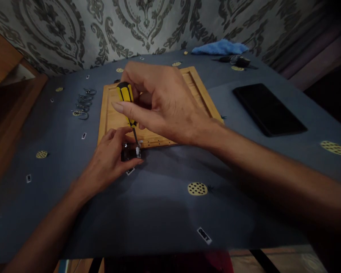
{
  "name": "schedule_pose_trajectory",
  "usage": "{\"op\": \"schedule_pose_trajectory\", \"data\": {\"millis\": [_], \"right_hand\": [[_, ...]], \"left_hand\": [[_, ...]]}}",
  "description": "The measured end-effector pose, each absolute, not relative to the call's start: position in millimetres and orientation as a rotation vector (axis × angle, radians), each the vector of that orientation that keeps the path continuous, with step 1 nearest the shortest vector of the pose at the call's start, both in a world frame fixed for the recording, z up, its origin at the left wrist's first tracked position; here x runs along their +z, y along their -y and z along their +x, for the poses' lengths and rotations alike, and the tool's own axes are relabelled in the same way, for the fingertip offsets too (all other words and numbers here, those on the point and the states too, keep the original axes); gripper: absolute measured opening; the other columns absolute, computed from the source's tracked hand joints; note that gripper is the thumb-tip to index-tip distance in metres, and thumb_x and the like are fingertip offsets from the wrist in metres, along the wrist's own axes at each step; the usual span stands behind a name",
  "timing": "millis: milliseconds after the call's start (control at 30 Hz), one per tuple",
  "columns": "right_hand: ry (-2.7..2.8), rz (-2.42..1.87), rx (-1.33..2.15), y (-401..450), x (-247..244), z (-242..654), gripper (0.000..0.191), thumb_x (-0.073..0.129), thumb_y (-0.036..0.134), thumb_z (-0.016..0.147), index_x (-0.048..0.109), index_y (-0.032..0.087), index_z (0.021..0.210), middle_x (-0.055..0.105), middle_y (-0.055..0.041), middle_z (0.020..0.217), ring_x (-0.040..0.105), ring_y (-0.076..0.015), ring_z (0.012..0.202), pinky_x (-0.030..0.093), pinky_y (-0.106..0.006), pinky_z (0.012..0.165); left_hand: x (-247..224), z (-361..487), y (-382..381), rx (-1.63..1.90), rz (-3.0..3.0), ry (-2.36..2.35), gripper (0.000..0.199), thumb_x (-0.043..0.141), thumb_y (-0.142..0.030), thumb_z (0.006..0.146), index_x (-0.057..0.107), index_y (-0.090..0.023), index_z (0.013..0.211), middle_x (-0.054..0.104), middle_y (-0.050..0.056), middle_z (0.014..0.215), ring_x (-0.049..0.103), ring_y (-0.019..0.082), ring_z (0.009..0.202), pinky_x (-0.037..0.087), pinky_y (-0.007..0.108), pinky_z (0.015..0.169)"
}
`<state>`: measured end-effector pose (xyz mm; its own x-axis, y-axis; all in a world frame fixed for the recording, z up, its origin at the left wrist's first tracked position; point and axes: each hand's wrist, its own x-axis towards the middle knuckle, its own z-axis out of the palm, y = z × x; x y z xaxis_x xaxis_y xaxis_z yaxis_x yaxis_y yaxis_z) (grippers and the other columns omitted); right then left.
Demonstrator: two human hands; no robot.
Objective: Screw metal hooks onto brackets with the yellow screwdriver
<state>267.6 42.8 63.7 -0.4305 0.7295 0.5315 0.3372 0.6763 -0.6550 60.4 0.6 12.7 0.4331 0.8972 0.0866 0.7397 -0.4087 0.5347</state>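
Observation:
My right hand [165, 102] is wrapped round the yellow and black handle of a screwdriver [125, 94], which points down and slightly tilted. Its tip meets a small shiny metal hook [138, 151] at the near edge of a wooden board [109, 113]. From the left, my left hand [110, 153] curls its thumb and fingers about this hook, steadying it against the board's edge. The screw under the tip is too small to make out. A row of small dark holes runs along the board's near edge, right of the hook.
Several metal hooks [85, 102] lie in a row left of the board. To the right rests a black phone [268, 110]. A blue cloth [220, 47] and a dark tool [240, 60] lie at the back of the table with its grey patterned cover [159, 212]. Wooden furniture [14, 106] stands at left.

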Motion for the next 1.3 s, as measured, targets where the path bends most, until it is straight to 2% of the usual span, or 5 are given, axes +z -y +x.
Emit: {"op": "schedule_pose_trajectory", "data": {"millis": [667,833,967,1067,1300], "right_hand": [[2.138,-0.797,0.616,-43,65,266,0.036,0.069,0.035,0.099,0.039,0.024,0.083,0.048,0.0045,0.075,0.047,-0.0122,0.071,0.033,-0.028,0.062],[2.14,-0.687,0.817,-39,69,269,0.016,0.07,0.025,0.101,0.055,0.02,0.099,0.051,0.0077,0.072,0.049,-0.0105,0.069,0.038,-0.025,0.067],[2.251,-0.563,0.935,-39,75,274,0.012,0.067,0.019,0.103,0.066,0.015,0.114,0.064,0.0008,0.086,0.059,-0.0135,0.086,0.044,-0.025,0.076],[2.28,-0.547,0.934,-41,76,274,0.011,0.066,0.024,0.103,0.068,0.013,0.107,0.067,-0.0031,0.091,0.061,-0.0158,0.094,0.044,-0.025,0.078],[2.196,-0.649,0.889,-43,67,269,0.031,0.062,0.042,0.1,0.048,0.024,0.078,0.06,0.0019,0.074,0.06,-0.0141,0.08,0.041,-0.026,0.062]], "left_hand": [[12,60,1,0.54,2.318,-1.342,0.034,0.077,-0.037,0.088,0.056,-0.027,0.112,0.073,0.005,0.111,0.068,0.032,0.108,0.056,0.05,0.095],[7,57,0,0.548,2.317,-1.312,0.037,0.077,-0.037,0.089,0.057,-0.027,0.118,0.072,0.005,0.112,0.068,0.032,0.111,0.057,0.049,0.098],[3,55,-2,0.576,2.336,-1.316,0.037,0.08,-0.037,0.087,0.059,-0.026,0.115,0.071,0.005,0.11,0.068,0.032,0.11,0.058,0.05,0.096],[2,56,-1,0.567,2.329,-1.321,0.033,0.08,-0.035,0.087,0.059,-0.027,0.111,0.07,0.005,0.107,0.068,0.032,0.11,0.058,0.049,0.097],[6,59,2,0.551,2.323,-1.342,0.038,0.077,-0.034,0.089,0.054,-0.025,0.118,0.072,0.006,0.114,0.068,0.032,0.113,0.057,0.05,0.1]]}}
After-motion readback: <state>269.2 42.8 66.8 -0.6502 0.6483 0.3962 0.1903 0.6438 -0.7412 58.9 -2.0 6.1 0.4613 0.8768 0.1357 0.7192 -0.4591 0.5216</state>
